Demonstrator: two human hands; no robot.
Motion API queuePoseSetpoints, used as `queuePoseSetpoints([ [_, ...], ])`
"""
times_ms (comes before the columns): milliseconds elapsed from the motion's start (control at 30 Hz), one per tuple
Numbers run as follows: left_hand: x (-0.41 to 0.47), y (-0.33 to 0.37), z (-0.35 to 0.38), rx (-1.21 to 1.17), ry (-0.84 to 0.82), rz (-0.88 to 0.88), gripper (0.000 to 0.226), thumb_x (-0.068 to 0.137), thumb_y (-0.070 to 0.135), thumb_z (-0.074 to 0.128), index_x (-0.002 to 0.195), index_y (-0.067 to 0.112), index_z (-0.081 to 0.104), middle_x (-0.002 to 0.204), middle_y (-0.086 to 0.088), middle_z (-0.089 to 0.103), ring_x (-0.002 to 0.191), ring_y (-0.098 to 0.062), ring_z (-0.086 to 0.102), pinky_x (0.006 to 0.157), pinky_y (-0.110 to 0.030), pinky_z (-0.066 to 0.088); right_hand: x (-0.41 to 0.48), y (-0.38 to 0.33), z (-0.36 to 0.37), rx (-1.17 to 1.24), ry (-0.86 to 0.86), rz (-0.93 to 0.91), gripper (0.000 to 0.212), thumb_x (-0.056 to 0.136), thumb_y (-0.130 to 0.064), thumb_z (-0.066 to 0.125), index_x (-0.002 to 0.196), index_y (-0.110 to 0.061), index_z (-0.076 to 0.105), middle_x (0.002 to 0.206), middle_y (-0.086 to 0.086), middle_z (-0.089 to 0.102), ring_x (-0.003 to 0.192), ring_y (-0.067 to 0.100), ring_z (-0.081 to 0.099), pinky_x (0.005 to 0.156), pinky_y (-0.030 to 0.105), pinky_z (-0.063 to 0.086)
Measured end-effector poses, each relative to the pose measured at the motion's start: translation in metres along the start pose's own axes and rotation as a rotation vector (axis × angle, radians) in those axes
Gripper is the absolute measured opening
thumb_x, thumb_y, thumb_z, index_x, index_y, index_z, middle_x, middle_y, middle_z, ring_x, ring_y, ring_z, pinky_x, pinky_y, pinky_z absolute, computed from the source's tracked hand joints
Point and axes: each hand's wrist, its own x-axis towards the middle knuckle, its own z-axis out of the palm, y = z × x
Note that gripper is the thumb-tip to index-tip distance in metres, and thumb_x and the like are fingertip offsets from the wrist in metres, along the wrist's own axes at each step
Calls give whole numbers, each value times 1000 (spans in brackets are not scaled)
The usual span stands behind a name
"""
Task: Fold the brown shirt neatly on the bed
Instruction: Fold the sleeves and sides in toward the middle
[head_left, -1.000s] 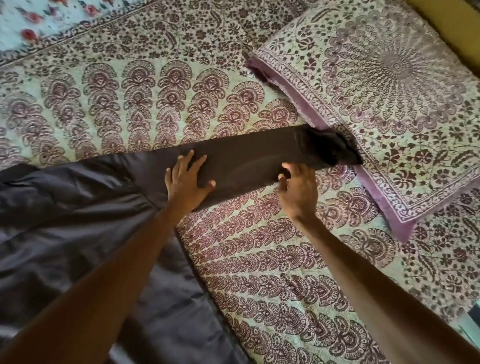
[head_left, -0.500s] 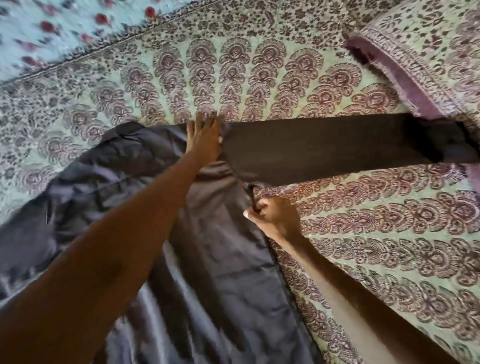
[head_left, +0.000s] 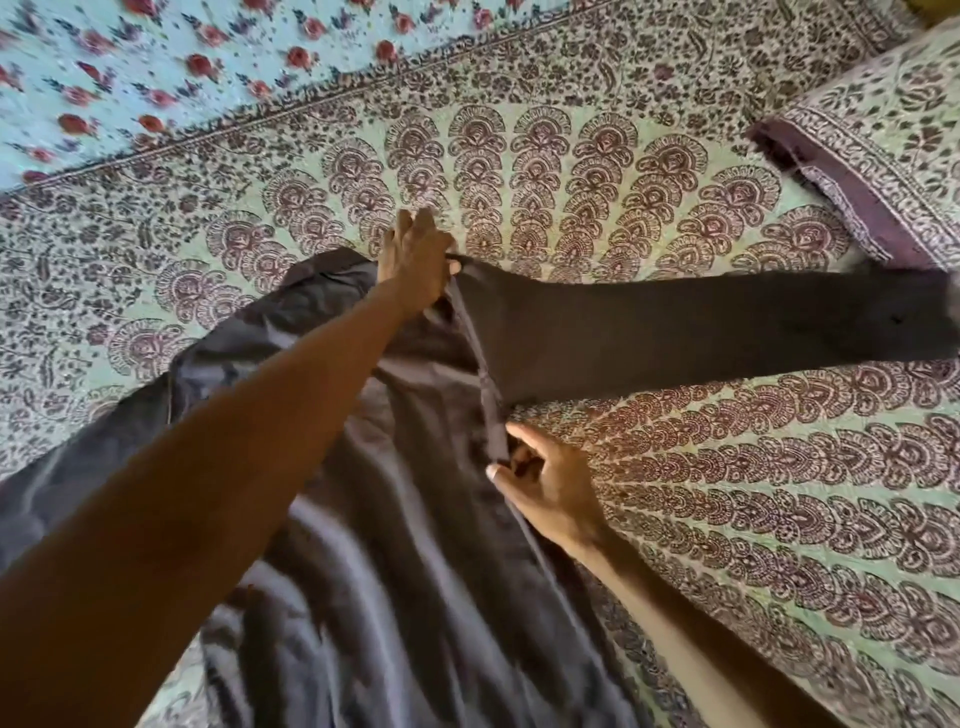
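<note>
The brown shirt (head_left: 395, 561) lies spread on the bed (head_left: 727, 493), its body wrinkled at lower left and one long sleeve (head_left: 701, 322) stretched flat to the right, its cuff reaching the pillow. My left hand (head_left: 415, 260) grips the shoulder seam at the top of the sleeve. My right hand (head_left: 545, 483) pinches the same seam lower down, at the armpit. The seam runs raised between the two hands as a thin ridge.
A patterned pillow (head_left: 893, 156) with a purple border sits at the upper right, touching the sleeve end. A light blue floral sheet (head_left: 156, 67) covers the far upper left. The bedspread is printed with maroon fan motifs.
Both hands left the flat sleeve and moved left to the shoulder seam. My left hand now grips its top, my right pinches its lower end, and the seam has lifted.
</note>
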Motion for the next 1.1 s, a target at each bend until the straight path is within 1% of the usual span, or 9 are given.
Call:
queuePoseSetpoints([
  [133, -16, -45, -6, -33, -101, -62, 21, 89, 18, 60, 107, 7, 64, 123, -19, 52, 115, -41, 50, 90, -49, 48, -14, -25, 45, 52, -145, 44, 63, 75, -29, 74, 135, -21, 55, 71, -17, 59, 60, 1, 55, 70, 25, 54],
  [300, -35, -103, 11, -346, -136, -268, 48, 75, 27, 66, 118, 8, 61, 116, -17, 65, 108, -38, 62, 87, -50, 53, -23, -54, 97, 5, -218, 71, 65, 79, -23, 73, 140, -19, 50, 85, 2, 72, 80, 17, 68, 83, 29, 53],
  [433, -48, -119, 16, -427, -50, -343, 22, 78, 6, 65, 100, 6, 72, 111, -15, 69, 104, -34, 64, 84, -41, 53, -22, -56, 136, -68, -225, 108, 67, 80, -23, 68, 143, -18, 45, 89, 7, 71, 86, 24, 67, 84, 36, 54],
  [500, -54, -120, 19, -514, -29, -333, 28, 79, 1, 61, 105, 7, 68, 115, -16, 67, 108, -32, 62, 90, -38, 51, -25, -54, 150, -188, -229, 114, 70, 81, -27, 66, 146, -19, 40, 105, 10, 70, 100, 29, 65, 90, 37, 51],
  [633, -83, -110, 24, -645, -20, -453, 51, 83, 13, 62, 129, 5, 41, 125, -22, 51, 111, -38, 53, 87, -43, 45, -47, -54, 154, -373, -212, 107, 72, 87, -42, 60, 149, -23, 30, 136, 5, 57, 119, 28, 57, 94, 40, 47],
  [767, -146, -81, 25, -795, 7, -517, 39, 83, 21, 61, 115, 9, 42, 109, -18, 59, 100, -37, 58, 84, -42, 48, -93, -49, 151, -498, -221, 81, 68, 87, -50, 57, 146, -23, 35, 127, 6, 62, 105, 30, 64, 81, 41, 52],
  [900, -240, -44, 44, -848, -223, -516, 40, 84, 28, 65, 113, 10, 44, 102, -20, 66, 99, -37, 63, 83, -41, 51, -162, -42, 147, -721, -158, 78, 55, 70, -40, 69, 120, -22, 56, 94, 3, 69, 80, 25, 68, 60, 36, 55],
  [1000, -299, -22, 52, -755, -351, -541, 45, 84, 30, 66, 118, 9, 45, 113, -21, 64, 107, -38, 60, 87, -40, 49, -209, -32, 140, -886, -92, 112, 58, 61, -32, 75, 115, -15, 61, 99, 9, 65, 86, 30, 64, 67, 41, 54],
  [1100, -341, -13, 64, -747, -423, -596, 37, 82, 34, 66, 107, 8, 58, 108, -21, 67, 104, -38, 62, 87, -41, 52, -251, -25, 133, -944, -65, 229, 61, 66, -30, 73, 122, -14, 55, 108, 11, 60, 96, 32, 59, 74, 44, 52],
])
